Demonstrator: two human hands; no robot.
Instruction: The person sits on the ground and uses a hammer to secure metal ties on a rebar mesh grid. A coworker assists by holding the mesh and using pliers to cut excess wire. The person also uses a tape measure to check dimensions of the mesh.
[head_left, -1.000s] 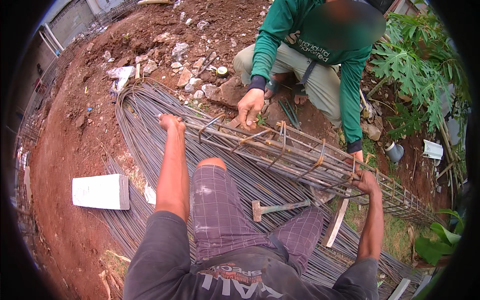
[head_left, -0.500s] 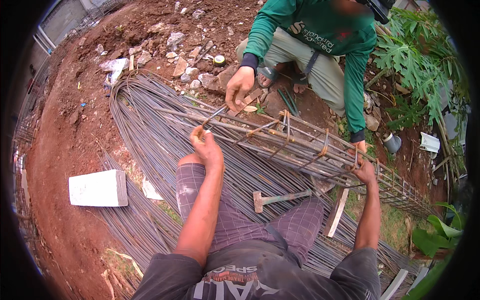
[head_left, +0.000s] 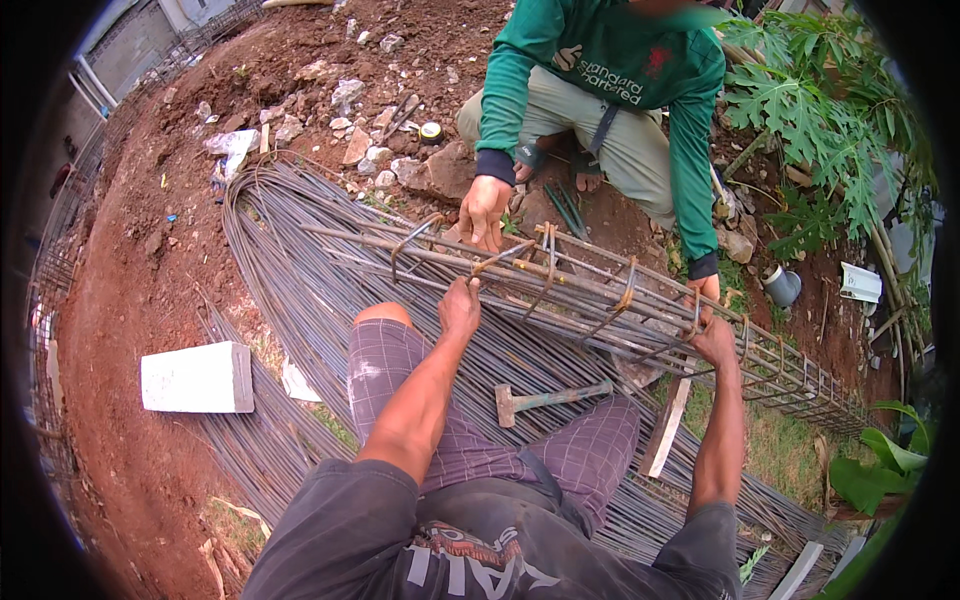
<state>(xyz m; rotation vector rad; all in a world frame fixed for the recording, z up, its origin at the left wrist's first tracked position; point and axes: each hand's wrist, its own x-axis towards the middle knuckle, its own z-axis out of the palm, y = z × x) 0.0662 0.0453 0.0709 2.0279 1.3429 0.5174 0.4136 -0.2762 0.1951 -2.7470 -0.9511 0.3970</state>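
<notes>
A long rebar cage (head_left: 590, 288) slants across in front of me, its lengthwise bars ringed by bent rebar stirrups. My left hand (head_left: 460, 307) is closed on the near corner of a stirrup (head_left: 502, 258) toward the cage's left end. Farther left, another stirrup (head_left: 412, 238) sits around the bars, with no hand on it. At the right, my right hand (head_left: 715, 342) is closed around the near side of a stirrup (head_left: 697, 312). A co-worker's hand (head_left: 484, 212) touches the cage across from my left hand; the other hand (head_left: 706, 290) grips it near my right.
Loose steel bars (head_left: 310, 240) lie in a thick bundle beneath the cage. A hammer (head_left: 550, 400) rests on them between my knees, near a wooden piece (head_left: 666, 425). At left stands a white block (head_left: 198, 378); pliers (head_left: 566, 210) and a tape measure (head_left: 431, 133) lie beyond.
My left hand has left the end stirrup and moved right to the neighbouring one. The co-worker's hand there has also let go of the end stirrup and moved down. My right hand stays put.
</notes>
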